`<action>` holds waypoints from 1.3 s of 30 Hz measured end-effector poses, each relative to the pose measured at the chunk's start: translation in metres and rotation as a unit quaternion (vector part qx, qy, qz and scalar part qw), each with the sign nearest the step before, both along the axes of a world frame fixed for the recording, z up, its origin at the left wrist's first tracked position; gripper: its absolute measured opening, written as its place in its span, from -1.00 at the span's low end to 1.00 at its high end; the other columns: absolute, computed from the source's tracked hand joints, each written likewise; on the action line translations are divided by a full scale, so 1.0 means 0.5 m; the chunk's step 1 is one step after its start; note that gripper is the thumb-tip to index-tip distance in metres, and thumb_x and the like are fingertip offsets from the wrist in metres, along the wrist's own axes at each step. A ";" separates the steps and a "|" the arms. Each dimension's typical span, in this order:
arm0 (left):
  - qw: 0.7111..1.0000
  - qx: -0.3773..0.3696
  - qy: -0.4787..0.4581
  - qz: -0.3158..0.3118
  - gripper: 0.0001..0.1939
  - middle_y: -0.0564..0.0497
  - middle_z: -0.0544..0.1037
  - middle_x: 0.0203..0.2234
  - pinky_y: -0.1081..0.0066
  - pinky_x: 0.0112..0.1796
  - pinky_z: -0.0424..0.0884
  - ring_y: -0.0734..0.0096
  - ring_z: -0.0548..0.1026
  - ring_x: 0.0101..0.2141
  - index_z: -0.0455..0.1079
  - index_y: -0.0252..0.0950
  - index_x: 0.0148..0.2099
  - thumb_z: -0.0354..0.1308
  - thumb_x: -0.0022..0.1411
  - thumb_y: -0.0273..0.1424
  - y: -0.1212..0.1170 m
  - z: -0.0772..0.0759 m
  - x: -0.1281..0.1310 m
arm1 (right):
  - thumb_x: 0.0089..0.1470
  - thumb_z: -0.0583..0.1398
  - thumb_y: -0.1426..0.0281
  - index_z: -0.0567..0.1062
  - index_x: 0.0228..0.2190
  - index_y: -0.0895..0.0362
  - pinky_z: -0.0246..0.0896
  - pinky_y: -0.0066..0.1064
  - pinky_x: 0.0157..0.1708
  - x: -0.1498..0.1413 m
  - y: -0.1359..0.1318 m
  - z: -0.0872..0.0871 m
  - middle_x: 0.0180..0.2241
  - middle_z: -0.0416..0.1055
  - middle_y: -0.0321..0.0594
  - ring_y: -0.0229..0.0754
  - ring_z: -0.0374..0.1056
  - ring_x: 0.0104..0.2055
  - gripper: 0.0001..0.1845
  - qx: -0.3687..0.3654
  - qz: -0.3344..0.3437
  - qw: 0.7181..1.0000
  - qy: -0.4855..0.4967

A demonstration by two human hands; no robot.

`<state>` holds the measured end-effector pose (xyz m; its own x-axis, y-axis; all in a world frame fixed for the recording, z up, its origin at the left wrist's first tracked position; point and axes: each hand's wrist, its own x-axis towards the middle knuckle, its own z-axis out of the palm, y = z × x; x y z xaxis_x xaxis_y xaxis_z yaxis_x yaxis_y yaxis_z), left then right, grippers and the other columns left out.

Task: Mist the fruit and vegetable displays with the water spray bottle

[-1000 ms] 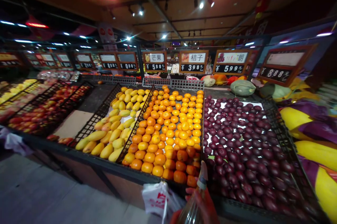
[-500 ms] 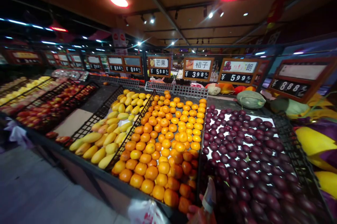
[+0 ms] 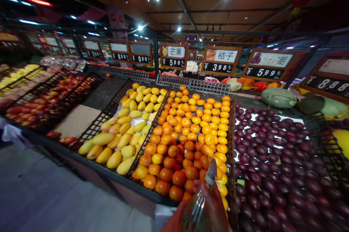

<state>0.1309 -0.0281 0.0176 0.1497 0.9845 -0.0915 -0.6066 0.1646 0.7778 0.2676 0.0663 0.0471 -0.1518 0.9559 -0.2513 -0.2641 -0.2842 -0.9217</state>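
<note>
Head view: the clear bottle (image 3: 196, 212) stands at the lower middle, before the front edge of the worktop (image 3: 99, 94), leaning to the right; its base runs out of the picture. The left hand (image 3: 174, 219) lies along its left side and the right hand (image 3: 218, 210) along its right, their fingers closed about it; the exact grip of each is partly hidden. The tapering nozzle (image 3: 212, 171) points upward in front of the orange citrus fruit (image 3: 185, 122), whose nearest rows are in shadow. Left of these, toward the worktop's left edge, lie yellow mangoes (image 3: 113, 159); to the right, dark purple fruit (image 3: 255, 178). Along the back edge rest a pale green melon (image 3: 279, 97) and grey plastic grids (image 3: 209, 86), with framed price signs (image 3: 221, 60) above.
</note>
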 end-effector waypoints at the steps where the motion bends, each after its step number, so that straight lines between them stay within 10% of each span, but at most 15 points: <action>1: 1.000 0.014 -0.002 -0.002 -0.21 -0.13 0.51 0.29 -0.20 0.39 0.12 -0.27 0.35 0.36 0.54 -0.01 0.23 0.63 -0.09 -0.16 -0.001 0.004 -0.020 | -0.19 0.50 -0.17 0.59 -0.06 0.06 0.46 -0.05 -0.05 -0.028 0.001 0.009 -0.11 0.66 -0.06 0.17 0.56 -0.07 -0.22 0.003 0.017 1.000 -0.003; 11: 0.995 -0.009 0.038 0.095 -0.11 -0.19 0.59 0.20 -0.10 0.29 0.29 -0.21 0.50 0.23 0.41 -0.10 0.30 0.58 -0.05 -0.02 -0.047 -0.028 -0.203 | -0.08 0.49 -0.08 0.61 -0.16 0.03 0.42 -0.18 -0.11 -0.263 -0.003 0.070 -0.14 0.61 -0.18 0.01 0.53 -0.15 -0.42 0.026 0.177 0.984 0.020; 20: 0.978 -0.021 0.055 0.202 -0.12 -0.23 0.61 0.16 -0.11 0.32 0.28 -0.27 0.51 0.22 0.43 -0.14 0.27 0.55 -0.05 0.05 -0.073 -0.041 -0.213 | -0.10 0.48 -0.05 0.52 -0.26 0.04 0.34 -0.26 -0.25 -0.343 0.007 0.086 -0.34 0.52 -0.29 -0.10 0.45 -0.31 -0.46 0.064 0.290 0.954 0.035; 28: 0.987 0.003 0.090 0.134 -0.12 -0.21 0.57 0.22 -0.15 0.32 0.28 -0.31 0.44 0.27 0.40 -0.14 0.31 0.55 -0.02 -0.01 -0.011 -0.028 -0.206 | -0.18 0.50 -0.09 0.59 -0.23 0.04 0.40 -0.20 -0.23 -0.278 0.035 0.117 -0.26 0.59 -0.20 0.05 0.52 -0.20 -0.40 0.035 0.180 0.983 0.017; 39: 0.994 0.037 0.071 -0.075 -0.11 -0.14 0.61 0.17 -0.09 0.28 0.30 -0.23 0.48 0.25 0.45 -0.17 0.23 0.64 -0.12 -0.07 0.149 0.083 -0.085 | -0.20 0.55 -0.02 0.56 0.00 0.07 0.40 -0.26 -0.28 -0.079 0.101 0.117 -0.20 0.67 -0.14 0.01 0.55 -0.25 -0.22 0.036 -0.076 0.994 0.069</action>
<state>0.0886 0.0465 0.0589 0.2856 0.9571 -0.0498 -0.4635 0.1834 0.8669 0.2280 0.1167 0.1056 -0.0330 0.9853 -0.1674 -0.4237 -0.1654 -0.8906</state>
